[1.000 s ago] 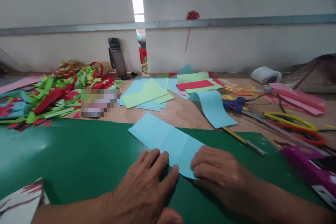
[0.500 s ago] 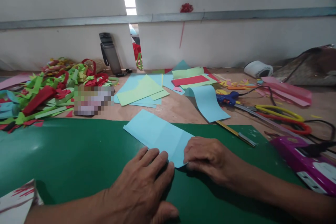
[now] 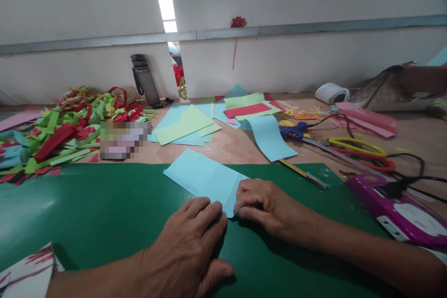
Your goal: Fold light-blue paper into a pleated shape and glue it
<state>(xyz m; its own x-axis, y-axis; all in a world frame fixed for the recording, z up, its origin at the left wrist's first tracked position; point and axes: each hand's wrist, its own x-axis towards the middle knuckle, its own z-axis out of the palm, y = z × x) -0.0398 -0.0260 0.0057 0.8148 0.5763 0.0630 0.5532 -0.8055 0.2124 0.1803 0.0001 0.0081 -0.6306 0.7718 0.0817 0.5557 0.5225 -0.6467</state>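
A sheet of light blue paper (image 3: 202, 172) lies slantwise on the green cutting mat (image 3: 104, 209), with a crease across it towards its right end. My left hand (image 3: 195, 233) is open and rests on the near edge of the paper, its fingers stretched out and the thumb apart on the mat. At the right end my right hand (image 3: 261, 205) is closed, pinching the paper's edge between thumb and curled fingers. The right end of the sheet is hidden under that hand.
Left lies a heap of paper strips (image 3: 80, 121) with a bottle (image 3: 145, 81) behind. Green paper sheets (image 3: 188, 123) and a curled blue sheet (image 3: 274, 137) lie ahead. At right are a yellow cutter (image 3: 300, 172), a glue gun (image 3: 295, 131), scissors (image 3: 356, 146) and a purple power strip (image 3: 394, 209).
My view has tilted and shifted slightly right. My right hand's fingers have curled tighter over the paper's right end, lifting its edge a little. The left hand stays in place on the paper.
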